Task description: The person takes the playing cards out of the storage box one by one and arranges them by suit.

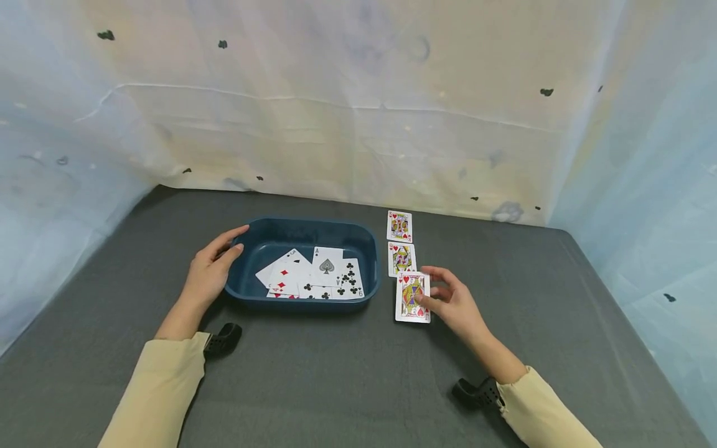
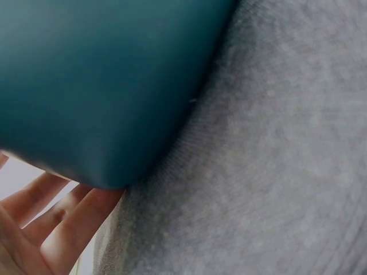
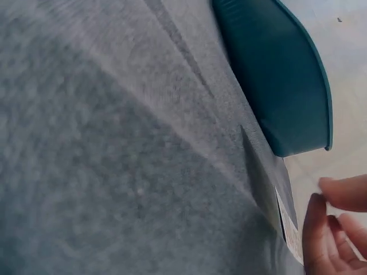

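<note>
Grey table: three court cards, one tub.

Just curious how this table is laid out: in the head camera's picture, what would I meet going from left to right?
Left hand → blue tray holding loose cards → jack of hearts, nearest of three face cards → right hand.
</note>
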Demonstrator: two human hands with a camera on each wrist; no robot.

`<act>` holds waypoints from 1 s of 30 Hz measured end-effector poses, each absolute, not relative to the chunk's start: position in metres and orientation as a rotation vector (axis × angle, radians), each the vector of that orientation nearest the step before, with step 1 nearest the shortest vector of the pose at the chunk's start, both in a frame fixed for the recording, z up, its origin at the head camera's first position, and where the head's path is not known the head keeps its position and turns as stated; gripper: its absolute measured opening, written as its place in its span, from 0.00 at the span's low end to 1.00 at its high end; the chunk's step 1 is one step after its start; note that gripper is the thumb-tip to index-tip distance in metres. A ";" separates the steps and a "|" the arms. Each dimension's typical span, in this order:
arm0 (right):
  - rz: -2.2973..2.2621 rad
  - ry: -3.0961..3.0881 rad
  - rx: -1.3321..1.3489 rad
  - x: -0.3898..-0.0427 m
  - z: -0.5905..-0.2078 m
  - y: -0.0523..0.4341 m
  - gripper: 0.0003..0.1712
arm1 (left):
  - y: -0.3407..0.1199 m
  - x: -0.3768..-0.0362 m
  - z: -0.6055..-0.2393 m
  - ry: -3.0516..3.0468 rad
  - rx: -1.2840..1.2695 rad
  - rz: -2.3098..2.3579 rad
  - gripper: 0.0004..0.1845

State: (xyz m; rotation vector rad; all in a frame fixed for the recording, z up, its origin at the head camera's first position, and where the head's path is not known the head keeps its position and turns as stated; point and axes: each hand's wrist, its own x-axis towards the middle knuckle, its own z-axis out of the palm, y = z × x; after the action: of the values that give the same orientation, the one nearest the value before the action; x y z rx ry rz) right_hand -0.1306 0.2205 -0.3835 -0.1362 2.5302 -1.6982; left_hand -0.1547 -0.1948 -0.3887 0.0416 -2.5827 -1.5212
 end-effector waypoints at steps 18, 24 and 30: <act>-1.152 2.918 -0.212 -0.132 -0.393 0.209 0.27 | -0.194 -0.154 -0.388 -2.592 0.055 -1.523 0.24; -1.143 2.921 -0.200 -0.134 -0.390 0.206 0.25 | -0.194 -0.153 -0.388 -2.587 0.049 -1.517 0.24; -1.315 2.889 -0.177 -0.143 -0.368 0.190 0.22 | -0.194 -0.153 -0.388 -2.577 0.044 -1.512 0.24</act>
State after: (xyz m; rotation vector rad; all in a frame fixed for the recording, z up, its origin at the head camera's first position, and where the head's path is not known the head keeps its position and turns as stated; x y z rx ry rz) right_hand -0.1429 0.1895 -0.3678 -0.1767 2.8889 -1.3149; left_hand -0.1529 -0.1945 -0.3883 0.0439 -2.5772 -1.5123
